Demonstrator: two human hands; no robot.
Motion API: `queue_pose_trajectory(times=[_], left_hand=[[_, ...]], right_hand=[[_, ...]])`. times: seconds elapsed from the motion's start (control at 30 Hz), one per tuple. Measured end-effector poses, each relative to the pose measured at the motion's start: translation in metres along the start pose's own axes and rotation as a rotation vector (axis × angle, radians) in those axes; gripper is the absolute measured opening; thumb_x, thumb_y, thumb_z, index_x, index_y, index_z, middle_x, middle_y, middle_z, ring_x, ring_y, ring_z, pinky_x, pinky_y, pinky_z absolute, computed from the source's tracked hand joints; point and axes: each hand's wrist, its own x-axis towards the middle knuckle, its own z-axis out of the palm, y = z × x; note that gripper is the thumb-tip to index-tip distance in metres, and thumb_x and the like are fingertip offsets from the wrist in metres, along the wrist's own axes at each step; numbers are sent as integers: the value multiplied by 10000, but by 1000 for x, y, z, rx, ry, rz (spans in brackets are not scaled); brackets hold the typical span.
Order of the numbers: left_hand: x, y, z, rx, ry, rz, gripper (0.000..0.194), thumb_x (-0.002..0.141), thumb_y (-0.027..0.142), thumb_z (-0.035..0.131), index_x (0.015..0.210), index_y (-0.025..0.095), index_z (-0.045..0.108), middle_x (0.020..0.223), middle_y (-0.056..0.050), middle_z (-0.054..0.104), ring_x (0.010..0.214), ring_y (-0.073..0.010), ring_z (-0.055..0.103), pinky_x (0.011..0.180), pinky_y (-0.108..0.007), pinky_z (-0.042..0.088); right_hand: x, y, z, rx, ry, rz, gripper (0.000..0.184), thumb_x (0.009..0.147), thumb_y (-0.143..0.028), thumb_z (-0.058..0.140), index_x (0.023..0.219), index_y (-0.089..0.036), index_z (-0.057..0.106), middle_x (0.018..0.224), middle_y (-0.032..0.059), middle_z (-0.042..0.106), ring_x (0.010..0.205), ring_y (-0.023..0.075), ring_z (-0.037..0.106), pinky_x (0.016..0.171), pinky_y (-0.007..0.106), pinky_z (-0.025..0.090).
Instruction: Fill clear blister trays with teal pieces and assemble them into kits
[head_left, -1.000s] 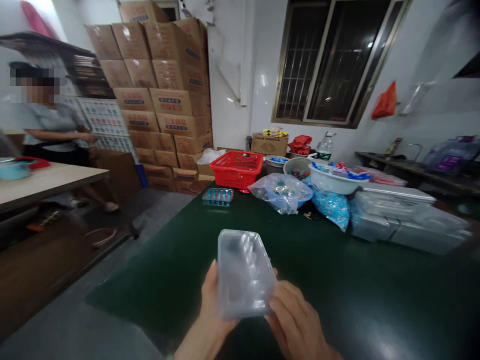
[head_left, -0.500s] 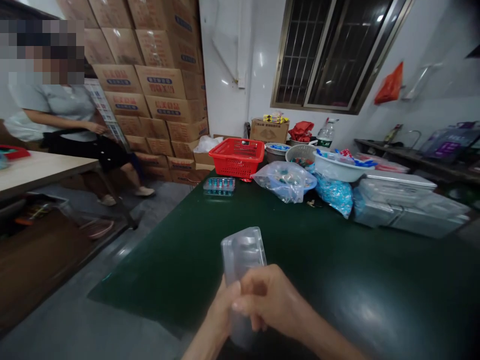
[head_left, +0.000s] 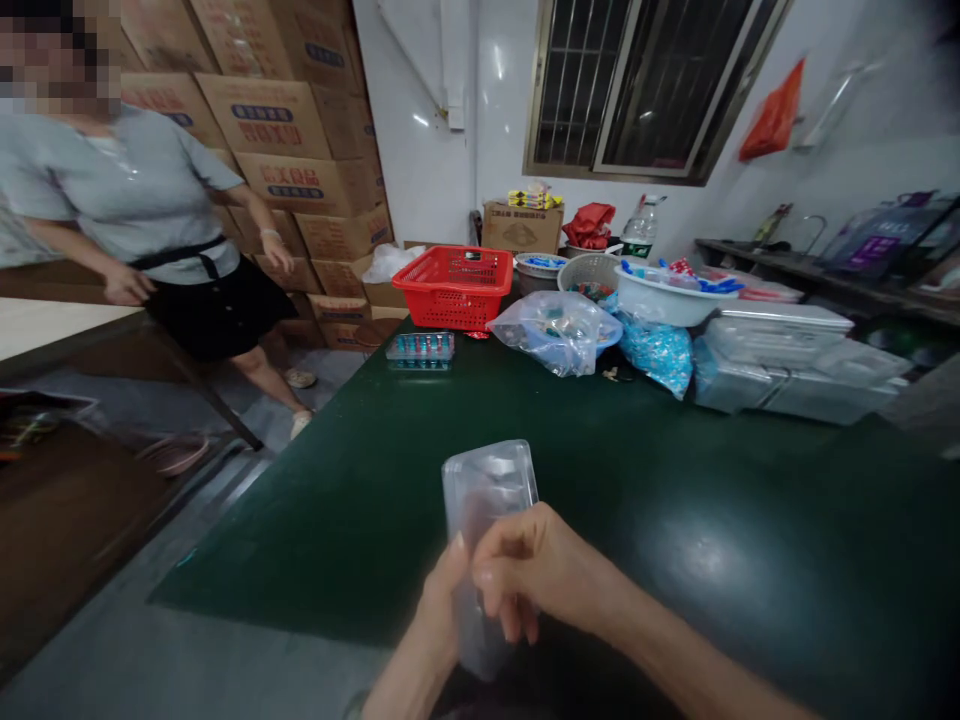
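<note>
A clear plastic tray [head_left: 491,475], long and narrow with rounded corners, is held upright above the near part of the green table [head_left: 360,480]. My left hand [head_left: 442,600] grips its left side, thumb on the front and the other fingers hidden behind. Across the front, my right hand [head_left: 525,570] has its thumb and forefinger pinched together at the tray's middle; whether a thin edge is between them I cannot make out. Farther back on the table lies a clear tray filled with blue and red pieces [head_left: 420,350].
Along the table's back stand a red basket [head_left: 454,300], a bagged blue bowl [head_left: 562,335], a white basin [head_left: 667,300], a bag of blue-wrapped pieces [head_left: 656,350] and stacked clear trays [head_left: 795,375]. At the left, a person [head_left: 150,190] stands beside a pale table [head_left: 60,325] before stacked cartons [head_left: 300,185].
The view has shifted, so the background sits higher and farther left. The person at left has moved right and swung an arm out. Both hands keep nearly the same hold on the tray.
</note>
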Motion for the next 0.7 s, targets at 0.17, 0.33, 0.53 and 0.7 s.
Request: queue_pose_trajectory(times=[0.17,0.33,0.53,0.7], left_hand=[[1,0,8,83,75,-56,449,626,506,590,514,74,632,350,-87,553,357,-220,551,393,-307,436],[3,2,6,71,197,-77,279,511,300,708,682,82,669,502,-77,630,453,-201,576,448,-285,449],[2,21,-24,16,412,71,115,575,269,648,540,161,634,447,0,611,418,-159,543,425,-251,433],[-36,71,-60,153,585,170,51,638,226,605,611,212,645,512,33,654,487,-212,584,476,-312,474]], right_hand=[[-7,3,-2,-77,63,-25,116,731,-152,479,627,-134,528,460,-50,489,367,47,434,342,138,326],[-15,-1,8,-235,232,-156,123,733,-122,458,613,-147,457,552,-54,431,464,33,360,404,144,262],[-37,-38,-15,-336,402,-283,131,743,-119,438,622,-165,418,557,-52,375,495,50,336,429,164,264],[-4,-46,-58,-983,594,-434,113,780,-133,400,682,-173,440,584,-34,437,509,71,392,478,188,298]])
